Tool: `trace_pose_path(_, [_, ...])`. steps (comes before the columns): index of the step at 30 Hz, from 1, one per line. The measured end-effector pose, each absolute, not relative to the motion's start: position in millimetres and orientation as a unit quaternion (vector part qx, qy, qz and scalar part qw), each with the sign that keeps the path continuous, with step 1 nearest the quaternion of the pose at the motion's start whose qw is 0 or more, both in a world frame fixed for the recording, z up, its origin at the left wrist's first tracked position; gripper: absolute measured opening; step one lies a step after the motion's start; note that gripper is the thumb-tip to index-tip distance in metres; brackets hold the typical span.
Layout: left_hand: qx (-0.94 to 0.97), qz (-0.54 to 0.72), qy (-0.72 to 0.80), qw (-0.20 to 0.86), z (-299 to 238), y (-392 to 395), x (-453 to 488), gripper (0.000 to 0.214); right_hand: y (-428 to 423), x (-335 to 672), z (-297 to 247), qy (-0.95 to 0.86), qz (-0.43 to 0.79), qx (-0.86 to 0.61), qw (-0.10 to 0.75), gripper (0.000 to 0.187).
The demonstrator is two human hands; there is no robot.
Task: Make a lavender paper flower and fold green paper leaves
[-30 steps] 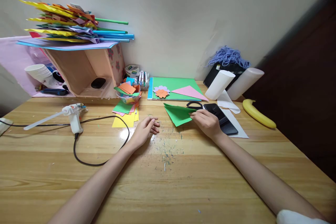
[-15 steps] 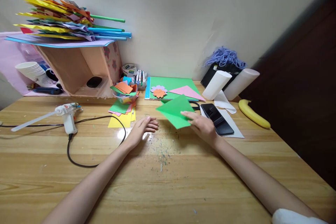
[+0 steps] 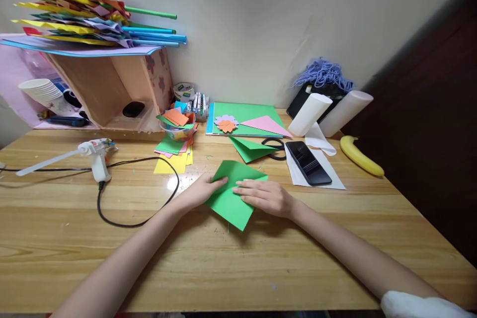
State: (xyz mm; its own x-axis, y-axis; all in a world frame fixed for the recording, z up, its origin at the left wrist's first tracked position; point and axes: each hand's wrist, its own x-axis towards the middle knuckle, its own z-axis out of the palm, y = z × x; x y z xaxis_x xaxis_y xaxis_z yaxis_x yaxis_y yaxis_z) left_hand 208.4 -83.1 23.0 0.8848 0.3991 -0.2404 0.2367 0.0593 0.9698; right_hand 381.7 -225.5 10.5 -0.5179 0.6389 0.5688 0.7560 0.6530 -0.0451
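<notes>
A sheet of green paper [image 3: 234,203] is between my two hands over the middle of the table, tilted, with a shadow under its near edge. My left hand [image 3: 203,190] grips its left edge, thumb on top and the other fingers hidden beneath. Across the right side lie the extended fingers of my right hand [image 3: 266,196]; its thumb is out of sight, and the paper's edge sits in its grasp. Just behind, a folded green paper [image 3: 250,149] rests beside the black scissor handles [image 3: 275,148].
A glue gun [image 3: 97,159] with a looping black cord stands left. Paper scraps [image 3: 169,163] lie near a bowl [image 3: 179,131]. On the right are a phone [image 3: 308,163] on white paper, a banana [image 3: 360,155] and white rolls [image 3: 311,114]. A box [image 3: 162,77] carries paper flowers.
My right hand has brought the green sheet nearer and down, uncovering the folded green paper and scissors. My left hand has moved in and taken hold of its left edge.
</notes>
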Motion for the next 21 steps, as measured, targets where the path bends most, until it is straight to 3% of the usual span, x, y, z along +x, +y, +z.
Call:
trace_pose_path(3, [0.616,0.093,0.280,0.731,22,-80,209,0.037,-224,382,6,-0.822,-0.074,-0.455,0.335,0.019])
trace_pose_path(10, [0.497,0.116,0.236,0.827,22,-79,211,0.036,-221,383,9,-0.603,0.003,-0.634,0.484,0.008])
trace_pose_path(16, [0.445,0.095,0.177,0.873,17,-76,212,0.038,-214,382,1,-0.510,0.192,-0.631,0.552,0.019])
trace_pose_path(21, [0.452,0.063,0.172,0.873,15,-76,212,0.041,-214,377,-4,-0.469,0.264,-0.600,0.592,0.019])
